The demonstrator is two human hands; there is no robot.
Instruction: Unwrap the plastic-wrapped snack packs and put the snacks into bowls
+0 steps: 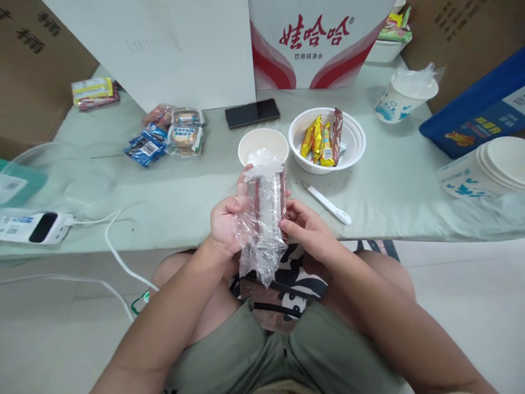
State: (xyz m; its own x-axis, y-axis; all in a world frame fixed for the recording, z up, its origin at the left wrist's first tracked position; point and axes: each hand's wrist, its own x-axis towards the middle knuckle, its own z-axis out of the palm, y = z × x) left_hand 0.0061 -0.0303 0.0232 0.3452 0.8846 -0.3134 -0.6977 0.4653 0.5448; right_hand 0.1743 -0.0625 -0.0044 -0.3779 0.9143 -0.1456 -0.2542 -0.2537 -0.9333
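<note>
Above my lap, at the table's front edge, I hold an oblong packet in loose, crinkled transparent film. It has dark reddish-brown sides and a pale strip down the middle; what is inside cannot be made out. My left hand grips the film and the packet's left side, its fingers partly behind. From the right, my right hand pinches the packet's edge between thumb and fingers. Just beyond the packet stands a white paper bowl, partly hidden by the film. A white-handled knife lies on the table right of my right hand.
A white bowl holds yellow and brown wrapped snacks. A phone, wrapped biscuits and blue packets lie farther back. Paper cups stand right, a power bank with a white cable left. Large boxes close off the back.
</note>
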